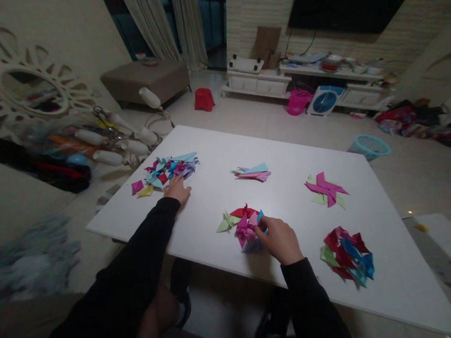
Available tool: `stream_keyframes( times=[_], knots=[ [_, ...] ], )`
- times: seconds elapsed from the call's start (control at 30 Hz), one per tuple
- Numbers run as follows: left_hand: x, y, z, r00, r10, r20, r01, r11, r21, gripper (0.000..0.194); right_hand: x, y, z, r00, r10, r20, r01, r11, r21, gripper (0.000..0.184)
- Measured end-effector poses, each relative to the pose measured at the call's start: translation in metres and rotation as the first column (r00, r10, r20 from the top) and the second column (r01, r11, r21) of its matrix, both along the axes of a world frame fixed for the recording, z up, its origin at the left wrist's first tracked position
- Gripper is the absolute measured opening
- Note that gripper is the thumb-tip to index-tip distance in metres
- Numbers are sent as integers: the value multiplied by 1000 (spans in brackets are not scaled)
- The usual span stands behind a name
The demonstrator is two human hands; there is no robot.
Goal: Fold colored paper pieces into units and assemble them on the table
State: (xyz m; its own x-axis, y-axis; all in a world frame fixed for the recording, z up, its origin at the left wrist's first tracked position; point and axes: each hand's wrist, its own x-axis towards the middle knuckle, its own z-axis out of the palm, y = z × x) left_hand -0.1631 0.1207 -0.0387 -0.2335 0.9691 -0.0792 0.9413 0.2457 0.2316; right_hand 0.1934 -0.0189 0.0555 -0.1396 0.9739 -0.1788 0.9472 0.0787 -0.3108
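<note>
My left hand [178, 189] lies at the near edge of a mixed pile of folded paper pieces [170, 168], its fingers apart and their tips touching the pile. My right hand [281, 238] is closed in a pinch at a small heap of paper cranes. A blue folded-paper crane [260, 216] shows at its fingertips, partly hidden by them. In that heap lie a pink crane [247, 227], a red crane [245, 210], a light green crane [227, 222] and a purple piece [252, 246].
On the white table [207, 144] lie a stack of narrow folded papers [252, 173], magenta and green pinwheel shapes [325, 187], and a red, blue and green paper heap [347, 255]. Beyond are a red stool [203, 100], a turquoise basket [370, 147] and a lamp with white shades [132, 145].
</note>
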Motion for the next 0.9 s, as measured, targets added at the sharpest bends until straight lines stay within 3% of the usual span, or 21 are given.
stream_keyframes(
  times=[0.3, 0.47, 0.73, 0.9],
  knots=[
    [35, -5, 43, 997, -11, 76, -9, 964, 264, 49, -6, -2, 3, 1000, -12, -5, 12, 1000, -20, 20],
    [46, -15, 60, 993, -36, 112, 10, 974, 226, 33, -17, -5, 5, 1000, -1, -28, 0, 1000, -9, 18],
    [33, -20, 61, 995, 55, 81, -64, 991, 114, 29, -28, -4, 3, 999, 9, -44, -10, 1000, -17, 19],
    [30, -22, 55, 989, 40, 140, -47, 998, 46, 23, -29, 0, -1, 999, 25, -44, -26, 1000, -12, 19]
  ],
)
